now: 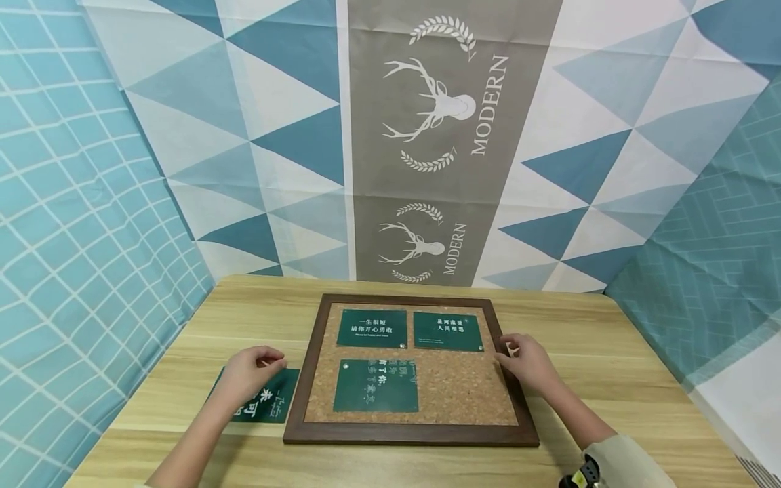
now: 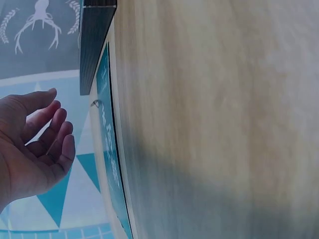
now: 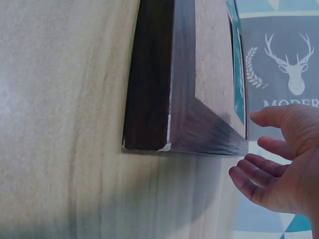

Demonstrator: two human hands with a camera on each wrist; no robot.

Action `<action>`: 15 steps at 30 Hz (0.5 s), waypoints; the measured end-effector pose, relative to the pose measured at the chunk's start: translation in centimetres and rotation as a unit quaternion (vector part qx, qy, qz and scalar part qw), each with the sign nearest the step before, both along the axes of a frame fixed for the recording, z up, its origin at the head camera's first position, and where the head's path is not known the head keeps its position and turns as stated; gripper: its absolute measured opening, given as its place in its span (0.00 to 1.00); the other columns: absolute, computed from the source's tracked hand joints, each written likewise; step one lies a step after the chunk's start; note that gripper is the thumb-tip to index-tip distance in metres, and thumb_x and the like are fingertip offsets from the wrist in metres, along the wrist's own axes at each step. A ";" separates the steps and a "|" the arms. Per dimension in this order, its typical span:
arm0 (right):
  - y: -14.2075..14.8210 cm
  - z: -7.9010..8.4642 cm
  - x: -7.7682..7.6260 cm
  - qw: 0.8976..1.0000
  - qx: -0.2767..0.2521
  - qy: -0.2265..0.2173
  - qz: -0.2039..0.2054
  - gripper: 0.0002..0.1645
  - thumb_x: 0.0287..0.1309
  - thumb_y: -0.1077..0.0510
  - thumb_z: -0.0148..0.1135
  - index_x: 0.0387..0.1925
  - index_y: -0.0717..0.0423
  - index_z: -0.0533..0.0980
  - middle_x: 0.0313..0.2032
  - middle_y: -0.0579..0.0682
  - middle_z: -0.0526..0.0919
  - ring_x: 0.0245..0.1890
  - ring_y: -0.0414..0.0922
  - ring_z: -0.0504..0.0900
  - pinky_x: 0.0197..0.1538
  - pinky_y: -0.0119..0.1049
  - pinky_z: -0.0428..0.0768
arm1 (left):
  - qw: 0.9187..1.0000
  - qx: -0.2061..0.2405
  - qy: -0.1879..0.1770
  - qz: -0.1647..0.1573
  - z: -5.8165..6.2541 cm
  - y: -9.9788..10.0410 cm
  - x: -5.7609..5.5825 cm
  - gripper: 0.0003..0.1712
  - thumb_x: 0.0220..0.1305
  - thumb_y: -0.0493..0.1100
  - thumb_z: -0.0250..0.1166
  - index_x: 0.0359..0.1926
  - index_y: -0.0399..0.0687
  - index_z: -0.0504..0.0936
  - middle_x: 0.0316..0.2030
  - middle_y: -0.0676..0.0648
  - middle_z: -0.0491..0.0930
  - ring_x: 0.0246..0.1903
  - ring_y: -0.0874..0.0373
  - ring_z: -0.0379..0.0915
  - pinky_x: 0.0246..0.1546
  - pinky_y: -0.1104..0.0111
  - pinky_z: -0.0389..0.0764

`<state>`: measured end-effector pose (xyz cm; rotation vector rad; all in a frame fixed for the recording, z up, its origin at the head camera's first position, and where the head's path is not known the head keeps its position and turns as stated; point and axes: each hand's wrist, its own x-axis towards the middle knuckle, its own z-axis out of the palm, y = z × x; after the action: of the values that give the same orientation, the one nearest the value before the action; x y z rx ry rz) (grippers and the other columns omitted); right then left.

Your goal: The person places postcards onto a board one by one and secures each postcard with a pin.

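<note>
Left hand (image 1: pixel 247 373): poised above the loose card (image 1: pixel 282 400), loosely curled at the fingers, gripping nothing in view; probably best lowered to an edge, away from the lettering.
Loose card: lying on the table (image 1: pixel 610 379), just left of the corkboard (image 1: pixel 411 434), partly hidden by hand and forearm; better lifted by one side than dragged against the frame.
Right hand (image 1: pixel 527 362): over at the right rail, relaxed and parted at thumb and fingers, holding nothing that shows; touching the wood or only near it, cannot tell. Well placed, by the look of it, to steady the frame with light pressure.
Bare cork (image 1: pixel 466 393): waiting at lower right, beside the lower-left card (image 1: pixel 375 396) and below the upper-right card (image 1: pixel 448 340); likely the natural spot. Line up with both neighbours before pressing anything in.
Upper-left card (image 1: pixel 372 325): sitting square, fastened at lower right by a pin (image 1: pixel 402 346). Worth leaving alone; reach around, not across.
Lower-left card: pinned near the upper left, lettered sideways. Could swing if brushed, so pass clear.
Pinning: hold flat first, then push straight down near a corner, keeping off the words.
</note>
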<state>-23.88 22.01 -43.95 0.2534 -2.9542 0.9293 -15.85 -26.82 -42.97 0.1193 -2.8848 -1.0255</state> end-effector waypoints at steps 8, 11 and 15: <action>0.0 -0.4 0.0 1.000 -0.004 -0.030 -0.007 0.27 0.56 0.57 0.63 0.54 0.70 0.72 0.46 0.67 0.77 0.45 0.60 0.79 0.35 0.43 0.80 | 1.000 0.001 0.016 0.010 -0.2 -1.9 0.6 0.15 0.62 0.44 0.62 0.43 0.37 0.82 0.37 0.43 0.83 0.34 0.56 0.75 0.31 0.68 0.74; 0.0 -0.7 0.0 0.999 0.001 -0.036 -0.013 0.27 0.56 0.56 0.63 0.54 0.70 0.72 0.46 0.66 0.77 0.45 0.59 0.79 0.35 0.42 0.80 | 1.000 -0.004 0.018 0.014 -0.2 -2.6 0.9 0.15 0.62 0.44 0.62 0.43 0.36 0.82 0.37 0.42 0.83 0.35 0.55 0.76 0.32 0.67 0.75; 0.0 -0.8 -0.1 0.999 0.004 -0.038 -0.020 0.27 0.56 0.56 0.63 0.53 0.70 0.72 0.46 0.67 0.77 0.45 0.59 0.78 0.36 0.43 0.80 | 1.000 -0.005 0.011 0.019 -0.1 -3.1 1.2 0.17 0.62 0.45 0.62 0.44 0.35 0.81 0.38 0.40 0.83 0.36 0.53 0.76 0.34 0.66 0.75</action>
<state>-23.95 22.00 -44.76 0.1626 -3.0206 0.9426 -14.60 -29.95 -43.05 0.1609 -2.8568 -1.0002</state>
